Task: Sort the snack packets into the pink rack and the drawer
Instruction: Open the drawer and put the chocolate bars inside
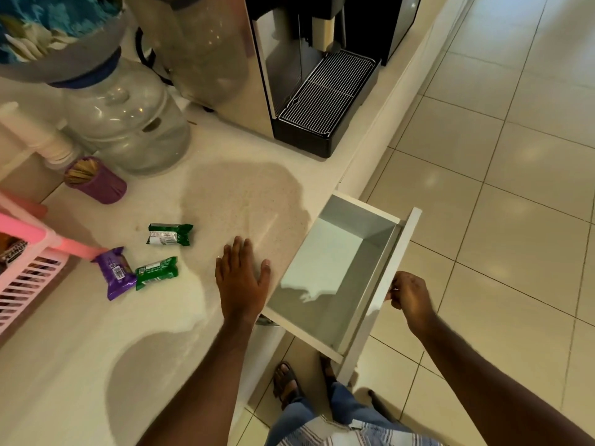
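Flat on the counter (225,194), fingers spread and holding nothing, the left hand (241,278) is the nearer one: three snack packets (117,273) lie to its left, beside the pink rack (29,278). Right hand (409,296) is curled around the front panel of the empty, pulled-out drawer (331,268) opposite.

Glossy foil-like snack packets (157,257) lie on a smooth speckled countertop (225,194) beside a slatted plastic pink rack (29,278).
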Tool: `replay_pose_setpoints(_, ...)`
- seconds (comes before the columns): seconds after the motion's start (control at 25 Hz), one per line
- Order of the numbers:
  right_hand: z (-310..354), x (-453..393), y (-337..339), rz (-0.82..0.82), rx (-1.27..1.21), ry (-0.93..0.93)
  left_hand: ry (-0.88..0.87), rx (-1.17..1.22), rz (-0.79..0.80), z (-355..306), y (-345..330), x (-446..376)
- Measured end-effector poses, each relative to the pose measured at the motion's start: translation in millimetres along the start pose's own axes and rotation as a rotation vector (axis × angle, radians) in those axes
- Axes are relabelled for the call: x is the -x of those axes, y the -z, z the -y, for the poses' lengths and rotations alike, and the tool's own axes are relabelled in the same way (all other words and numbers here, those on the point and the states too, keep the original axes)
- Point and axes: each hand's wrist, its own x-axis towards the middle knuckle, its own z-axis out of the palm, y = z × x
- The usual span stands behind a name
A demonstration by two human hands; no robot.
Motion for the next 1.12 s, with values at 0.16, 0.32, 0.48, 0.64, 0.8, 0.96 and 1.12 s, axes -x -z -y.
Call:
replay_pose_setpoints(0.16, -6.0, 5.9, 15.5, -0.063, -0.006, -0.003, -0.003, 0.003, -0.001, 0.2, 1.2, 0.1)
replay_pose_setpoints(0.32, -5.3, 14.8, 22.1, -0.186, 0.026, 0.072, -0.01, 0.017, 0.012, -1.0, 4.4, 0.9)
replay_pose_setpoints(0.48, 15.9, 23.3, 2.5, -0.267, 0.222, 0.436, -0.019, 0.08, 0.068, 0.5, 14.2, -1.4)
replay_pose_setpoints(0.64, 55.5, 29.8, -73.9, 0.013, 0.477, 0.723, -0.031, 0.252, -0.041, 20.6, 37.2, -1.9)
replay_pose_setpoints(0.8, 99.5, 41.7, -182.9, 0.299, 0.59, 0.815, 0.139, 0.203, -0.242, 65.9, 66.1, -4.0)
replay_pose_setpoints(0.96, 130.8, 49.6, -291.4, 0.383, 0.752, 0.845, 0.448, 0.124, -0.312, 110.2, 89.1, -16.1)
replay_pose_setpoints(1.12, 153.5, 50.5, -381.5, 0.452, 1.094, 0.852, 0.55, 0.013, -0.253, 132.5, 97.4, -20.4)
